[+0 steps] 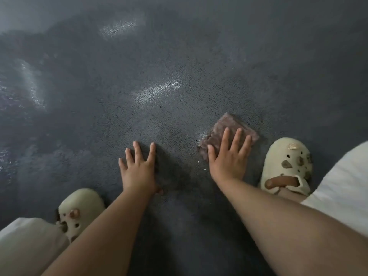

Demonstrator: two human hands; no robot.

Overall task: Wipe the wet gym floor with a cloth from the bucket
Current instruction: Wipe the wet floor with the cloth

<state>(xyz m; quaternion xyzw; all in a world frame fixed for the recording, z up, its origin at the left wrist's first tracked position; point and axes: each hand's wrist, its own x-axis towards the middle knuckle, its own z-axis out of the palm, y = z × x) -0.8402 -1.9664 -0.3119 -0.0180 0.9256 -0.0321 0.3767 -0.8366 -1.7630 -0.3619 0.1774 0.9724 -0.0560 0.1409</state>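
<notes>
Person crouched low over the dark speckled gym floor (pixel 179 62), both arms reaching down. Right hand (pixel 229 156) lies flat with fingers straight and spread on a folded brownish cloth (pixel 225 124), pressing it to the floor rather than gripping it; a flat palm likely spreads pressure so the folded pad soaks and drags evenly. The cloth sits just beside the toe of the right clog (pixel 286 164), on its inner side, partly covered by the fingers, its far corner sticking out past them. Left hand (pixel 137 166) is released, fingers straight and splayed directly on the bare floor, holding nothing, well apart from the cloth on the side away from the right clog; probably a brace to take body weight while the other arm wipes. Left clog (pixel 81 208) is nearer the camera, beside the left forearm. Pale trouser legs show at both lower corners. Glossy wet patches shine on the floor beyond the cloth and off to the far side past the left hand, so much wiping looks left. Bucket not in view.
</notes>
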